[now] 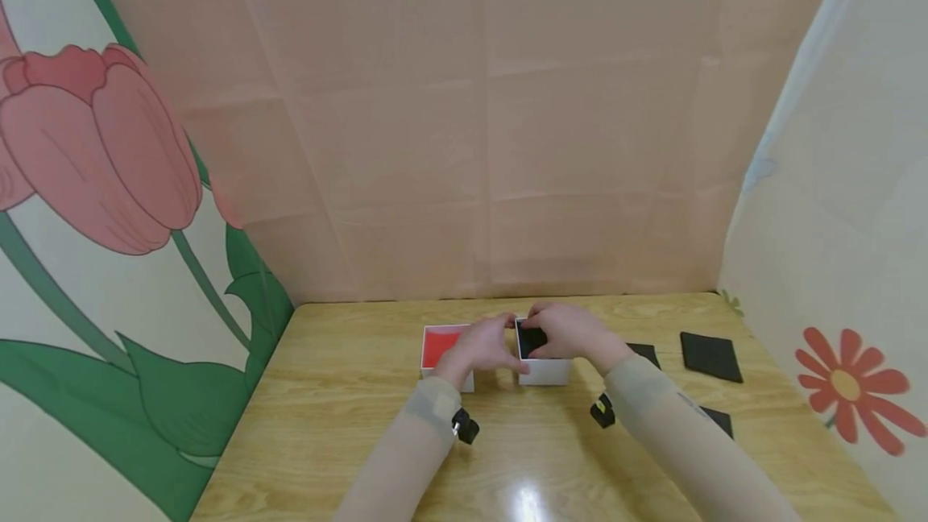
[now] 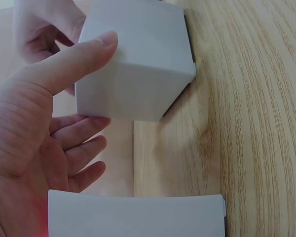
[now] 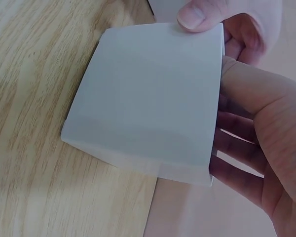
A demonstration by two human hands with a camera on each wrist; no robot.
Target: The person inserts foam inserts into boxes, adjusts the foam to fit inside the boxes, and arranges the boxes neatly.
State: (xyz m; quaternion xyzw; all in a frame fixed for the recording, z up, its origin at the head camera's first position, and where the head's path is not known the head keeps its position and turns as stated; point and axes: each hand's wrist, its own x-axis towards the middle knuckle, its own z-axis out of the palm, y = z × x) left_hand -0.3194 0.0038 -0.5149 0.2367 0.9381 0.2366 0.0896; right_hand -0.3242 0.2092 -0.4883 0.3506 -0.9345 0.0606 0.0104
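A white open-topped box (image 1: 544, 372) with a black inside or contents stands near the middle of the table. My left hand (image 1: 482, 345) steadies it from the left, thumb on its front face and forefinger towards its far side, as the left wrist view shows. From the right, my right hand (image 1: 569, 330) reaches over the rim, thumb and fingers dipping into the box. The box wall hides those fingertips, so I cannot tell what they hold. Behind my left hand is a second white box (image 1: 429, 371) with red showing inside it.
To the right lie several thin black square pieces: one farther out (image 1: 712, 356), one partly behind the right wrist, and another partly behind the right forearm. The wooden table (image 1: 326, 425) meets a pinkish hanging cloth (image 1: 406, 143) at its back edge.
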